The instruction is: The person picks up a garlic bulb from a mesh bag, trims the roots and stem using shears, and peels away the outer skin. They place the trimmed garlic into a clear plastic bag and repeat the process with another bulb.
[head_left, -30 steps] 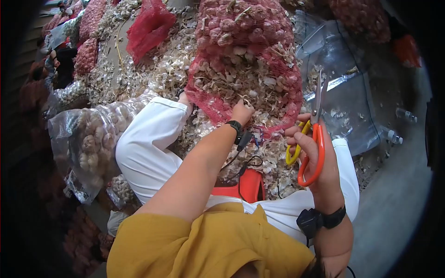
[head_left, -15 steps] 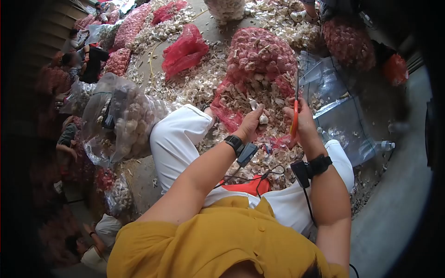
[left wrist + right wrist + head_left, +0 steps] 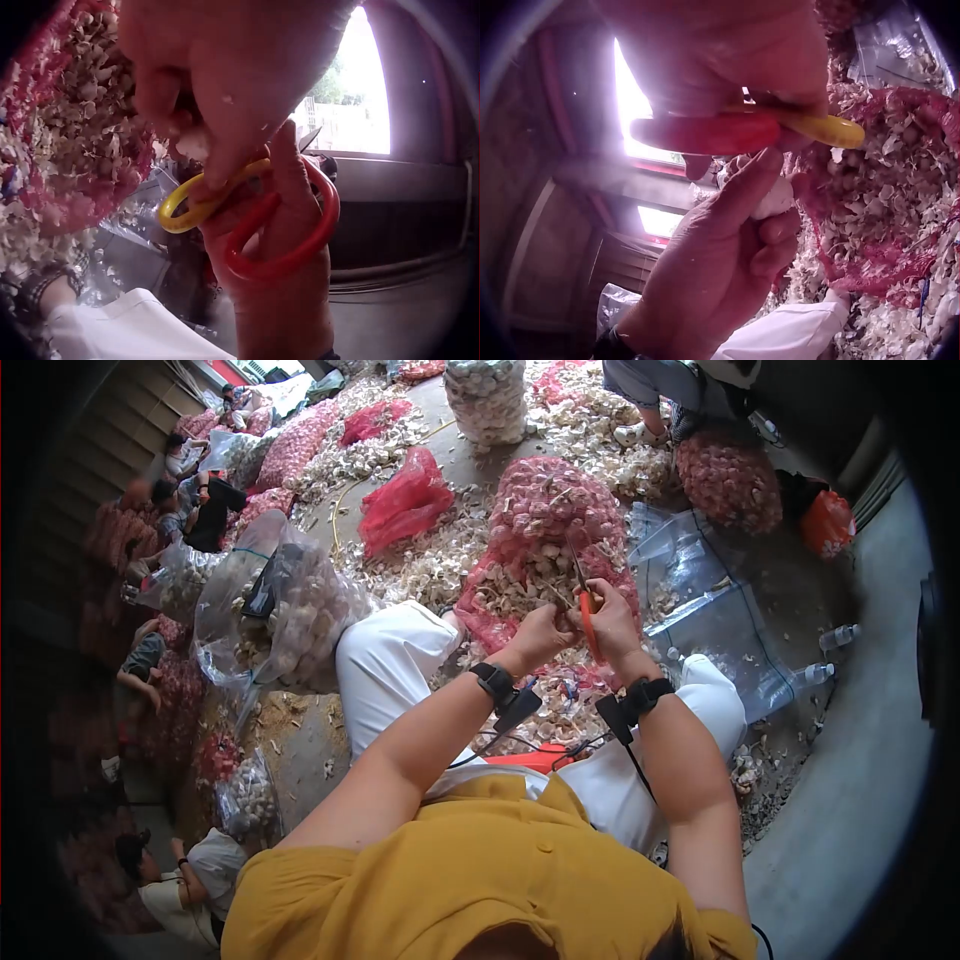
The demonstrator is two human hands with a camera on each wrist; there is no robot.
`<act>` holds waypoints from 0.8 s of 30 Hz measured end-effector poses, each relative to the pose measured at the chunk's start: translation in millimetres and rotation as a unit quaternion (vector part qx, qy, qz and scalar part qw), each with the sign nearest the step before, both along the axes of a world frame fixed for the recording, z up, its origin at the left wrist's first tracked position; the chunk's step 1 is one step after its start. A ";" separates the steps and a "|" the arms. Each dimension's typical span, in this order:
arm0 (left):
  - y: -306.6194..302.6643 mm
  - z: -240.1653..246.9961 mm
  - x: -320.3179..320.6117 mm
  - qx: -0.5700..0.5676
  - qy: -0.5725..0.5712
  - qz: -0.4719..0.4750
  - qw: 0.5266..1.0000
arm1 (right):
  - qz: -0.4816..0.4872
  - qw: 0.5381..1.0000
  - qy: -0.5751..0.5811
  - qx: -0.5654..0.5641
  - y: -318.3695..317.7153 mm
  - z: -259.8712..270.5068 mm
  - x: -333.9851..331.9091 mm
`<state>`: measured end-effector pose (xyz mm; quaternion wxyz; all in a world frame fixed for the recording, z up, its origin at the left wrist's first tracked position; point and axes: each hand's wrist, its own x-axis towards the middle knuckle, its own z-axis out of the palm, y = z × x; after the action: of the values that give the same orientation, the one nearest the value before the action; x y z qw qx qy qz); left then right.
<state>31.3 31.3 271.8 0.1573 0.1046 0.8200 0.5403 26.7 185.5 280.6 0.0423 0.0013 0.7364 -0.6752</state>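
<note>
In front of the lap, my left hand (image 3: pixel 538 639) pinches a white garlic bulb (image 3: pixel 775 199) between thumb and fingers; the right wrist view shows it best. Close beside it, my right hand (image 3: pixel 614 628) grips scissors (image 3: pixel 587 624) with one red and one yellow handle loop. The blades point away from my body, and the two hands nearly meet at the bulb. In the left wrist view, fingers pass through the yellow loop (image 3: pixel 174 214). Just beyond the hands lies an open red mesh bag (image 3: pixel 556 495) full of garlic, with loose skins at its mouth.
A clear plastic bag of garlic (image 3: pixel 300 600) stands left of my knee. At the right lie flat plastic sheets (image 3: pixel 715 630) and a plastic bottle (image 3: pixel 838 637). An empty red mesh bag (image 3: pixel 405 500) and scattered skins cover the floor ahead. Other people sit at left.
My left hand came out of the mesh bag's mouth with a garlic bulb. The right hand brought the scissors left to it. The head view has tilted upward.
</note>
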 end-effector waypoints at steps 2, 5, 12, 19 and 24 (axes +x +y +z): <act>2.4 1.7 -1.1 0.051 -0.007 -0.022 0.998 | 0.002 0.982 -0.045 -0.184 2.3 -7.3 -4.0; 0.6 6.7 -0.3 0.122 -0.023 -0.068 0.990 | -0.017 0.965 -0.058 -0.256 2.9 1.1 -4.5; 25.0 5.7 -15.1 0.104 0.065 -0.005 0.992 | -0.089 0.922 -0.034 -0.376 4.5 4.0 -16.6; 50.5 42.1 -15.1 0.229 -0.179 0.071 0.954 | -0.146 0.920 -0.018 -0.363 14.6 -11.9 -33.9; 40.7 38.6 -10.0 0.328 -0.303 0.110 0.888 | -0.175 0.925 -0.012 -0.337 17.0 -13.0 -39.4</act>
<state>21.4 72.0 310.4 0.2946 -0.1092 0.5145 0.7979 -12.7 202.5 267.7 -0.0693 0.1242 0.4531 -0.8801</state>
